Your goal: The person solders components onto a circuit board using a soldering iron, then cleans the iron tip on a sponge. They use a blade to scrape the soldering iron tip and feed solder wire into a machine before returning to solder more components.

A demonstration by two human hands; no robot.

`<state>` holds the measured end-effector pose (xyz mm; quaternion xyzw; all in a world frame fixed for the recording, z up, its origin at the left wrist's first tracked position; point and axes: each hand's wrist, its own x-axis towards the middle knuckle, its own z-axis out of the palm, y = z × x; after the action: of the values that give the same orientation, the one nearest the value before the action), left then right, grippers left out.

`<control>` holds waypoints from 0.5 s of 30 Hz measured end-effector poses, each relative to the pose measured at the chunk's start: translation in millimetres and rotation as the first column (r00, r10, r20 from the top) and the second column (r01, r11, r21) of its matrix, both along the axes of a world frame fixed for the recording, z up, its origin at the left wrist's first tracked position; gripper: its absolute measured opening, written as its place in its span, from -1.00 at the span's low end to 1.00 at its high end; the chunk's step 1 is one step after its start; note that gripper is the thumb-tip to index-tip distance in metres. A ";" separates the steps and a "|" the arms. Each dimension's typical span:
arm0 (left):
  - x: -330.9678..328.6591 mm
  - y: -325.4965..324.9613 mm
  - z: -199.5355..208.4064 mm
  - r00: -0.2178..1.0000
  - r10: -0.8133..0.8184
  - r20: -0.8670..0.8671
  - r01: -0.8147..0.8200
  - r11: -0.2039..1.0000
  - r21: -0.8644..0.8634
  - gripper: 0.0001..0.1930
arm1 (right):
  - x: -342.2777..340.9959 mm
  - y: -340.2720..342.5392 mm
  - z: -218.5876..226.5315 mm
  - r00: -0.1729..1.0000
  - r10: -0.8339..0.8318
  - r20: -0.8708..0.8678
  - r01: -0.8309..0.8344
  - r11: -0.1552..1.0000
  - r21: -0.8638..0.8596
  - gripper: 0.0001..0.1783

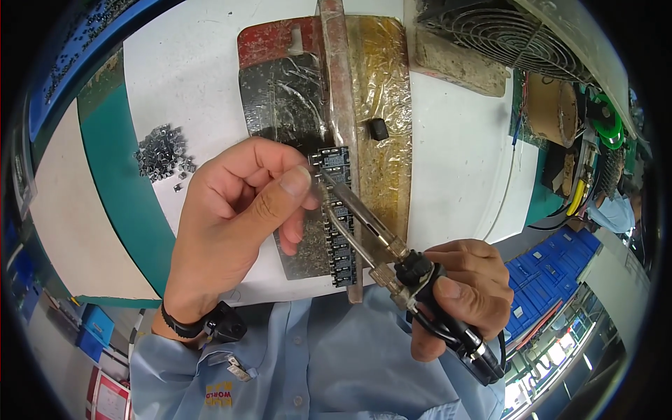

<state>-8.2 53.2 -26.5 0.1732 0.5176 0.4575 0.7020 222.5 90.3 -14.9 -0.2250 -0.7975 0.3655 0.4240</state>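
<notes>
Fingers [474, 263] of the right hand [483, 297] are wrapped around the black handle of a soldering iron [411, 269], while the thumb and forefinger of the left hand [227, 234] are drawn close together beside its tip; whether they pinch anything, I cannot tell. Underneath spreads a white surface [455, 161]. On it lies a film-covered board [385, 70], dark with a red end on the left side and yellowish on the right; a grimy fan [518, 31] stands at the far right. Down the middle of the board runs a long, worn bar [337, 84]. Alongside the bar, over the dark side, lies a narrow strip of circuit boards [341, 262], its upper end near the iron's tip. Left of the board sits a heap of tiny parts [164, 148], and one black block [378, 129] rests on the yellowish side.
</notes>
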 end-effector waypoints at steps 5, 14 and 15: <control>0.9 -1.1 0.8 1.000 0.016 -0.026 -0.016 1.000 0.004 -0.86 | -1.0 -0.4 0.2 1.000 0.005 0.025 -0.006 1.000 0.030 -0.42; 0.7 -1.6 -0.3 0.999 0.018 -0.031 -0.017 1.000 0.011 -0.86 | -1.4 -3.4 -2.2 0.998 -0.053 -0.034 0.054 0.998 0.022 -0.38; 0.7 -1.4 -0.2 0.999 0.017 -0.034 -0.016 1.000 0.013 -0.86 | -1.3 -2.4 -1.8 0.999 -0.042 -0.026 0.043 0.999 0.020 -0.37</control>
<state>-7.5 51.8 -26.6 0.1812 0.5278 0.4636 0.6882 221.1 87.9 -16.7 -0.2326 -0.7908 0.3509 0.4443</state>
